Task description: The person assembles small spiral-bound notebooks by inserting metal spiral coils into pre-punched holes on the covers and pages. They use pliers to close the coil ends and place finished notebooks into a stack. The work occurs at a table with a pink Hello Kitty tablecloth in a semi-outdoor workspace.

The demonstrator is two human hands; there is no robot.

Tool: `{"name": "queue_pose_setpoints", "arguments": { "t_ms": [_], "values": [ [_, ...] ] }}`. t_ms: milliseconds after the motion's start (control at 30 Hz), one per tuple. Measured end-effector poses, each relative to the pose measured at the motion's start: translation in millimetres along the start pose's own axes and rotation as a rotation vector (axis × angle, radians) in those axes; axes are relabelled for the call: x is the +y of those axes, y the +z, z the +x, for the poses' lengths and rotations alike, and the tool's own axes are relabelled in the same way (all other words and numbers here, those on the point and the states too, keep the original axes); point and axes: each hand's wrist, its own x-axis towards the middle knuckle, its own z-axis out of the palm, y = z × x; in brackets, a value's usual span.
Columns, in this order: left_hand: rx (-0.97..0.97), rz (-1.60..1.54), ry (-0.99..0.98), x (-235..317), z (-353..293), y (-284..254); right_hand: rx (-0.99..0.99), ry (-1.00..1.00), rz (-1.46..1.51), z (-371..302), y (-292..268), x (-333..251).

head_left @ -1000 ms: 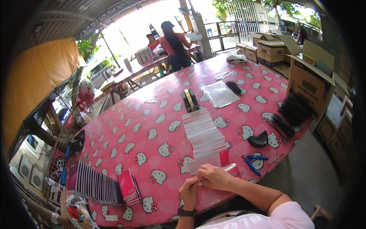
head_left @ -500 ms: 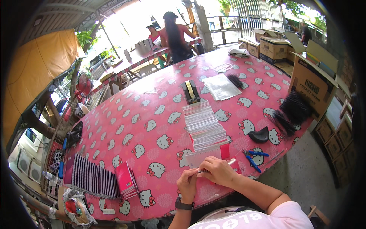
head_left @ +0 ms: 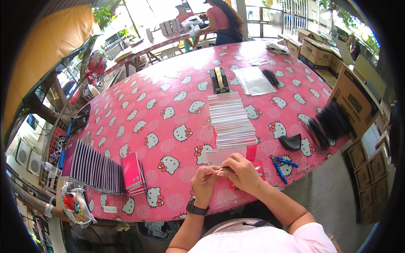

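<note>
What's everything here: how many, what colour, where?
Table: one, pink, centre
Tape dispenser: one, black, centre
Clear plastic: one pile, whitish, back
Page stack: one, white, centre
Coils: many, black, right
Pliers: one pair, blue, right
Curved object: one, black, right
Spiral notebooks: many, purple, left
Booklets: several, pink, left
Boxes: many, brown, right
Fan: one, red, left
Tarp: one, orange, left
People: several, mostly pink-topped, background
Held coil: one, greyish, front
Left hand: one, bare, front
Right hand: one, bare, front
</note>
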Motion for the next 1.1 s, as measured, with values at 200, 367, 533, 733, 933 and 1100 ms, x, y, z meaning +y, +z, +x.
{"name": "queue_pose_setpoints", "arguments": {
  "t_ms": [200, 367, 533, 733, 933, 1100],
  "values": [
    [0.043, -0.06, -0.068, -6, -3, -3, 0.015, -0.017, -0.057, 1, 13, 1],
    [0.012, -0.092, -0.026, -5, 4, -5, -0.11, -0.023, -0.011, 6, 6, 4],
    [0.141, 0.112, 0.044, 10, 11, -27, 0.067, 0.055, -0.001, 4, -11, -8],
    [0.644, 0.714, 0.245, 91, 46, -192, -0.213, 0.045, -0.138, -50, -4, 13],
    [0.177, 1.027, 0.157, 128, 108, -261, -0.373, 0.107, -0.301, -75, 13, 29],
    [-0.211, 1.509, -0.132, 32, 134, -285, -0.284, 0.155, -0.275, -71, 3, 32]
  ]
}}
